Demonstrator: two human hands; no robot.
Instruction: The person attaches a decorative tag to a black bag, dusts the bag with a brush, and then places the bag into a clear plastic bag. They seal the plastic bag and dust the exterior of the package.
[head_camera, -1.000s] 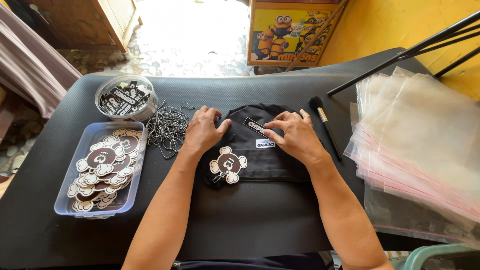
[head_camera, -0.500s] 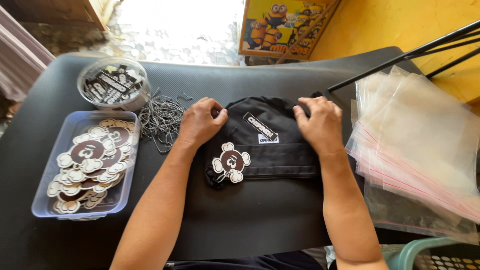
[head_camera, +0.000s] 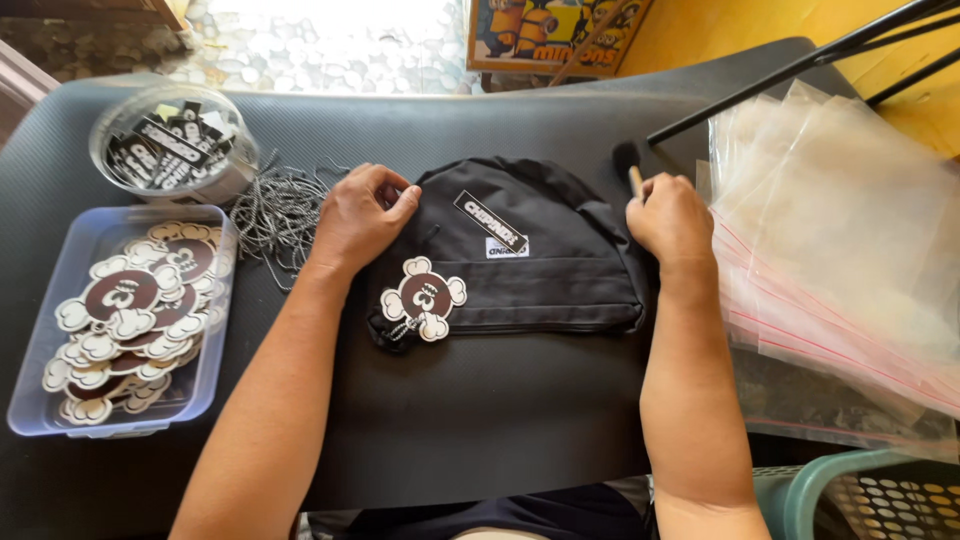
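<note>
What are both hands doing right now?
Left hand: fingers curled, gripping the black bag at its left edge.
Right hand: closed at the bag's right edge; grip on the fabric cannot be told.

A small black fabric bag (head_camera: 530, 260) lies flat at the middle of the worktop, its rounded top toward the far side. A black strip label sits slanted on its front, and a brown-and-cream paw-shaped tag (head_camera: 424, 299) rests at its near left corner.

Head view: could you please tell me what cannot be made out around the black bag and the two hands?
- Right hand: fingers curl over the black bag edge; grip unclear.
- Brush: handle hidden behind that hand.
- Left hand: fingertips tucked under.
- Green basket: cut off by the frame corner.
</note>
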